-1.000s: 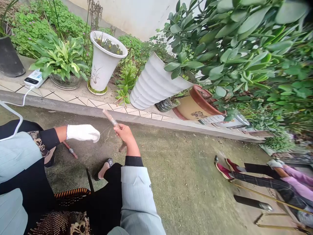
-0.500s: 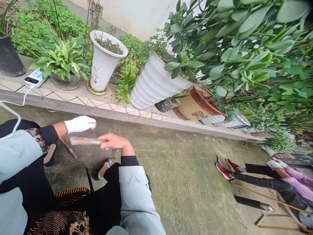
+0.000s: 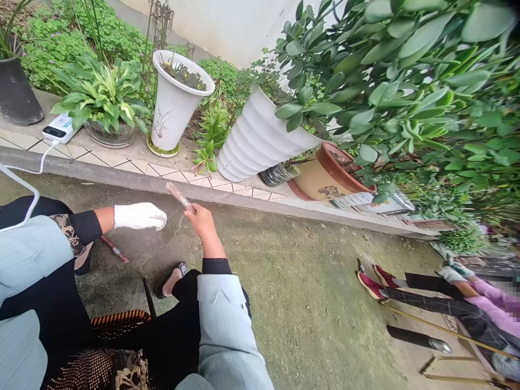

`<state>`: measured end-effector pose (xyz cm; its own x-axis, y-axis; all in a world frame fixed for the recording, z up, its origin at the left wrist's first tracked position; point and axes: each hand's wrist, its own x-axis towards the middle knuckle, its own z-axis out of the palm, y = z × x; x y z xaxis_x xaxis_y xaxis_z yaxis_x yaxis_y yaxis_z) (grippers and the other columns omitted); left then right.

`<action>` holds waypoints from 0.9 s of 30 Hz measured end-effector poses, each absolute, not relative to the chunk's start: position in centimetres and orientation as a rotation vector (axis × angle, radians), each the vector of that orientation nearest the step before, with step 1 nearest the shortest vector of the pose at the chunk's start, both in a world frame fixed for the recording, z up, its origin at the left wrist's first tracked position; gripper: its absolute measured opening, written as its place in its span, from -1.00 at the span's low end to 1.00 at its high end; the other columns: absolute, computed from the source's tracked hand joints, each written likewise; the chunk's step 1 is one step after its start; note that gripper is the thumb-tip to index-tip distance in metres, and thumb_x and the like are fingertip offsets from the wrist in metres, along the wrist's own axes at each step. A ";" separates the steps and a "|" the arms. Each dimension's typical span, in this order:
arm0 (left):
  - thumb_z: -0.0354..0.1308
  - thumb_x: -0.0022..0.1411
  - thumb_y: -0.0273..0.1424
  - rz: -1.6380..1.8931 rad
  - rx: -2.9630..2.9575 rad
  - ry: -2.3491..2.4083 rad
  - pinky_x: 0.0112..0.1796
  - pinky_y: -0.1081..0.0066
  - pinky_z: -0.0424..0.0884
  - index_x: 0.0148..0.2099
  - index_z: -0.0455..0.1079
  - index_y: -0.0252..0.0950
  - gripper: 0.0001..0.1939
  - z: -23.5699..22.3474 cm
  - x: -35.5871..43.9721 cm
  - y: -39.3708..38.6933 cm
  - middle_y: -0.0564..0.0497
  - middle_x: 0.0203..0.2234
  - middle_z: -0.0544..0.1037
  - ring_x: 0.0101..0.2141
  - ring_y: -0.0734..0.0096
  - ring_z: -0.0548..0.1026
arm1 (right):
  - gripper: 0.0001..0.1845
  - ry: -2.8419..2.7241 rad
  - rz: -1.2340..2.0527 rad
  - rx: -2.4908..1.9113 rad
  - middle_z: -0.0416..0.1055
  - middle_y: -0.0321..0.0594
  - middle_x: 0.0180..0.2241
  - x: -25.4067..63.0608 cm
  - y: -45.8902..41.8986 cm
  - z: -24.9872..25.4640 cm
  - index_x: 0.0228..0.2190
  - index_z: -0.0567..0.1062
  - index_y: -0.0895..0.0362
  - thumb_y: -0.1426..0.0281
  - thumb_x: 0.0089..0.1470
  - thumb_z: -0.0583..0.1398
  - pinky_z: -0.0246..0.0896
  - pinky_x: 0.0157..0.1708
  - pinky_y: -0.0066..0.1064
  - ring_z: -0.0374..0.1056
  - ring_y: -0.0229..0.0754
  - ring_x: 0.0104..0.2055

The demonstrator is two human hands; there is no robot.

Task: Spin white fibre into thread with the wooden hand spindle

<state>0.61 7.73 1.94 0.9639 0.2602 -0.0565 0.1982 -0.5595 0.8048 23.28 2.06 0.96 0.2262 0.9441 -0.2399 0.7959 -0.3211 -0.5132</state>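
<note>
My right hand (image 3: 201, 223) is bare and closed around a pinkish-brown rod (image 3: 179, 197), whose tip points up and to the left. My left hand (image 3: 139, 216) wears a white glove, and its bunched fingers are a short way left of the rod. A thin thread (image 3: 173, 214) seems to run from the gloved fingertips towards the rod, though it is faint. Part of the rod is hidden inside my right fist.
A similar red-handled rod (image 3: 114, 250) lies on the concrete ground (image 3: 284, 281) beyond my sandaled foot (image 3: 173, 279). Potted plants stand along a tiled ledge (image 3: 134, 168) ahead. A power bank (image 3: 60, 129) sits there with a white cable. A co-worker's gloved hand (image 3: 452, 275) shows at right.
My right hand has swung the rod from lying level towards my left hand to pointing up and away. My gloved left hand has dropped slightly.
</note>
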 end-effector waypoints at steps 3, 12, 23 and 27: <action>-0.09 0.29 -0.32 0.087 2.250 0.342 -0.39 0.53 0.15 -0.40 0.36 -0.33 -0.70 1.5 0.4 7.9 0.09 -0.52 0.43 -0.49 0.53 0.28 | -0.84 -2.030 1.060 -2.240 0.44 -0.17 -0.41 21.5 1.5 1.2 -0.34 0.51 0.14 0.36 -0.02 0.23 0.11 -0.39 -0.42 0.31 -0.21 -0.38; -0.08 0.30 -0.22 0.151 1.776 0.514 -0.49 0.52 0.15 -0.27 0.35 -0.39 -0.66 0.5 -0.1 8.5 0.07 -0.52 0.37 -0.55 0.54 0.19 | -0.70 -1.215 1.590 -1.200 0.29 -0.36 -0.51 24.6 0.4 3.7 -0.35 0.43 0.17 0.23 -0.08 0.28 0.09 -0.52 -0.53 0.14 -0.40 -0.54; -0.04 0.27 -0.33 -0.014 1.940 0.257 -0.41 0.52 0.17 -0.39 0.35 -0.37 -0.74 3.2 0.1 7.4 0.07 -0.51 0.39 -0.49 0.52 0.25 | -0.80 -1.645 0.912 -2.153 0.38 -0.26 -0.48 24.4 1.9 0.2 -0.33 0.50 0.14 0.31 -0.02 0.19 0.09 -0.40 -0.42 0.24 -0.26 -0.45; -0.05 0.28 -0.33 0.067 2.096 0.359 -0.41 0.53 0.15 -0.41 0.32 -0.37 -0.73 3.0 -0.3 8.0 0.10 -0.54 0.35 -0.50 0.55 0.23 | -0.85 -2.066 1.442 -2.096 0.40 -0.26 -0.49 22.9 1.4 0.0 -0.38 0.51 0.15 0.36 -0.06 0.23 0.08 -0.43 -0.44 0.26 -0.27 -0.46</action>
